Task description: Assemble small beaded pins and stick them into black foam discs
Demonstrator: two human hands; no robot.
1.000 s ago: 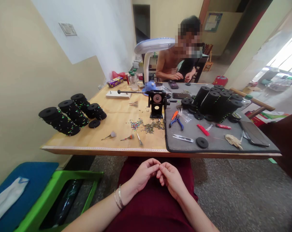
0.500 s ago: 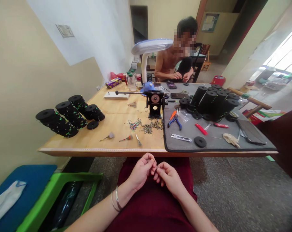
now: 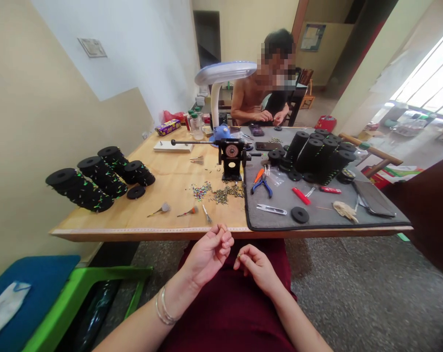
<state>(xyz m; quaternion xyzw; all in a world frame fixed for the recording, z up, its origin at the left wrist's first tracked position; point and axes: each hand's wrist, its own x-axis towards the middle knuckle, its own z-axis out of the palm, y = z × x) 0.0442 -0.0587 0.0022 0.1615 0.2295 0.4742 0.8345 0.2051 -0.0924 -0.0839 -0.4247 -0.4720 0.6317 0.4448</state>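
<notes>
My left hand (image 3: 211, 256) is over my lap by the table's front edge, thumb and forefinger pinched; anything between them is too small to make out. Lower and to its right, apart from it, my right hand (image 3: 256, 266) is closed in a pinch with a tiny yellowish bit at its fingertips, too small to name. Nearest on the wooden table are small tufted tools like little brushes, one white-handled (image 3: 207, 213) and one orange-banded (image 3: 187, 211). Behind them lie a pile of small metal pieces (image 3: 226, 194) and a pile of coloured beads (image 3: 201, 190).
A black hand-cranked winder (image 3: 232, 159) stands mid-table before a desk lamp (image 3: 221, 73). Stacked black foam spools stand left (image 3: 107, 171) and right (image 3: 317, 151). On the grey mat (image 3: 331, 193) lie pliers (image 3: 262, 186), thread snips (image 3: 271, 209) and a foam disc (image 3: 300, 214). A co-worker sits opposite.
My hands, close together before, are now apart. The left has moved up and slightly left, turning its palm more into view; the right stays almost in place. The whole view has shifted slightly.
</notes>
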